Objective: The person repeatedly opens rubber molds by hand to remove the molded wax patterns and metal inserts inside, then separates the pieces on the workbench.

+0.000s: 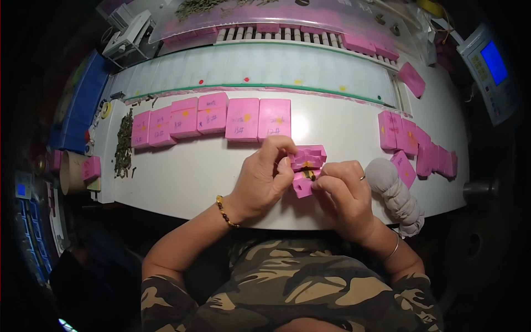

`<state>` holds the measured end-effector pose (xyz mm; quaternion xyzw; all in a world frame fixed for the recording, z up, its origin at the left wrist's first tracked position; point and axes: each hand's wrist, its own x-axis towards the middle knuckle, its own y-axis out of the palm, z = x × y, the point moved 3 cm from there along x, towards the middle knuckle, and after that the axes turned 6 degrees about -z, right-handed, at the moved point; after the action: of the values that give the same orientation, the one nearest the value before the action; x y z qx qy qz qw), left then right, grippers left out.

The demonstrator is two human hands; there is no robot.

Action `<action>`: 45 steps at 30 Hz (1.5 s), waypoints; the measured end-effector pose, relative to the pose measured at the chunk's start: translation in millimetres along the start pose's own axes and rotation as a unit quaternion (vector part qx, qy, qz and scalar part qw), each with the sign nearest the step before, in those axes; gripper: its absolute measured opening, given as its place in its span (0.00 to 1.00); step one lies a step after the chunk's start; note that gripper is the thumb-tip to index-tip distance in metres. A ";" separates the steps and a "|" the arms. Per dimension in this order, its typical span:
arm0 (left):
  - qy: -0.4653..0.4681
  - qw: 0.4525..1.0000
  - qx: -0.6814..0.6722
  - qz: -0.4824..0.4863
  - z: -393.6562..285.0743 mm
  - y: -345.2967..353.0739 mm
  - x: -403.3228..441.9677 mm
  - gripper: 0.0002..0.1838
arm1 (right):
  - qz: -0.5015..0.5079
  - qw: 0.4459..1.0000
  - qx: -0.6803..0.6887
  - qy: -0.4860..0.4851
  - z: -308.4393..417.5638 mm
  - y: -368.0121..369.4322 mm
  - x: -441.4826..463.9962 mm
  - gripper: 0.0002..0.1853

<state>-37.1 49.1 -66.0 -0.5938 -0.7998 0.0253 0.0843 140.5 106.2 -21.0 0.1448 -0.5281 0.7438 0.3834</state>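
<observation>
Over the front of the white table I hold a pink rubber mold (307,157), spread into two parts with stepped inner edges. My left hand (264,176) grips its left side, thumb and index finger closed. My right hand (344,191) pinches its lower right part (302,187), fingers closed. Between the two parts shows a small dark piece (309,174) with yellow by it; its kind I cannot make out. Behind my left hand stands a row of pink blocks (242,119) with handwritten marks and yellow spots.
Small dark green pieces (124,145) lie in a heap at the left. More pink blocks (408,136) and a grey cloth bundle (392,191) are on the right. A long pale strip (249,65) and rollers (287,34) run behind. A device with a blue screen (494,62) stands far right.
</observation>
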 end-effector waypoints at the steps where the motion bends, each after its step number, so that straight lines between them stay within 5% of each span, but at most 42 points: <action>1: 0.000 1.000 -0.002 0.001 2.5 0.6 3.8 0.13 | -0.016 1.000 0.004 -0.003 0.6 0.9 -3.8 0.14; 3: 0.207 0.969 0.132 0.024 -1.9 4.4 8.5 0.14 | -0.027 1.000 0.010 0.000 3.1 1.3 -14.2 0.14; 11: 0.054 0.984 0.091 0.145 -18.5 -5.5 7.7 0.17 | -0.037 0.997 0.048 -0.048 11.1 1.5 -46.4 0.16; 17: 0.097 0.961 0.155 0.207 -27.8 -1.2 -0.1 0.48 | 0.037 0.989 0.141 -0.038 2.2 -4.9 -56.4 0.15; 19: 0.102 0.961 0.169 0.196 -28.9 2.5 -2.6 0.48 | 0.068 0.985 0.154 -0.033 0.0 -7.2 -51.2 0.14; 21: 0.106 0.959 0.183 0.187 -29.8 5.8 -4.1 0.49 | -0.005 0.966 0.212 0.147 -11.0 -13.2 -46.8 0.16; 24: 0.108 0.967 0.168 0.155 -28.1 10.2 -3.0 0.50 | -0.013 0.966 0.089 0.243 -13.7 -17.2 -15.0 0.39; 32: 0.098 0.975 0.167 0.109 -21.8 11.9 -7.6 0.53 | 0.038 0.977 -0.097 0.187 -6.3 22.1 10.4 0.44; 35: 0.115 0.972 0.167 0.114 -23.5 9.8 -8.2 0.53 | 0.026 0.982 -0.028 0.186 -10.4 12.2 11.6 0.41; 37: 0.099 0.973 0.171 0.120 -29.6 9.2 -6.8 0.53 | 0.083 0.922 0.094 0.366 -13.8 -3.2 12.8 0.32; 38: 0.081 0.973 0.174 0.127 -30.1 9.9 -7.2 0.54 | 0.088 0.923 0.093 0.364 -19.8 -7.1 11.0 0.32; 40: 0.084 0.972 0.179 0.125 -27.6 9.4 -7.4 0.54 | -0.064 0.819 0.366 0.438 -37.9 -14.8 4.3 0.24; 42: 0.097 0.970 0.183 0.130 -27.4 10.7 -5.2 0.54 | -0.078 0.853 0.324 0.401 -52.0 -13.6 -0.4 0.23; 45: 0.115 0.968 0.185 0.128 -29.1 13.3 -5.6 0.54 | -0.048 0.970 0.086 0.223 -55.8 -7.2 3.9 0.25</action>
<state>-18.2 46.0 -39.9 -0.6645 -0.6834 0.1150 0.2797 153.7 159.0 -36.0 0.0326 -0.3553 0.7809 0.5128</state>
